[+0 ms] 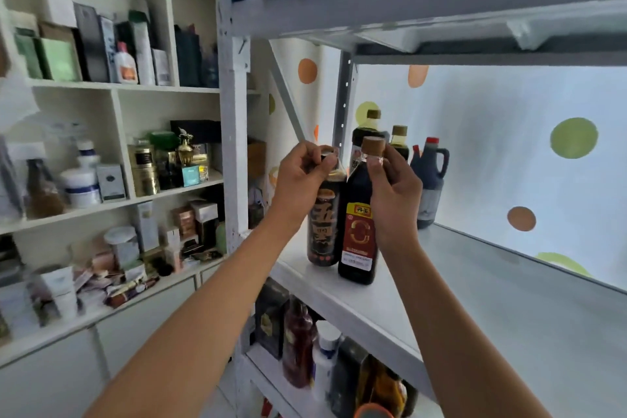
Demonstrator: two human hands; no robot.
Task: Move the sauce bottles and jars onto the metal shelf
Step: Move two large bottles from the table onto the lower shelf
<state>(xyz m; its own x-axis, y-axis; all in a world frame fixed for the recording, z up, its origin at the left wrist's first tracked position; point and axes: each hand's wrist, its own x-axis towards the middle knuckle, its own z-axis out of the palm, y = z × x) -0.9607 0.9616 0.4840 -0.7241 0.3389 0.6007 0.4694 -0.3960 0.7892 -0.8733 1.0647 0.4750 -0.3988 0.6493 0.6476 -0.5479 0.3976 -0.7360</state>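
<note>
Two dark sauce bottles stand side by side near the front left of the metal shelf [475,302]. My left hand [302,176] grips the neck of the black-labelled bottle [322,231]. My right hand [393,193] grips the neck of the red-and-yellow-labelled bottle [358,234], just under its brown cap. Behind them, at the back left corner, stand two more brown-capped dark bottles [364,136] and a dark jug with a handle and red cap [429,176].
The shelf above [407,0] hangs low overhead with a blue cloth on it. A metal upright [234,146] borders the left. The lower shelf holds several bottles [298,346]. White wall shelving [101,207] at left is crowded with boxes and jars.
</note>
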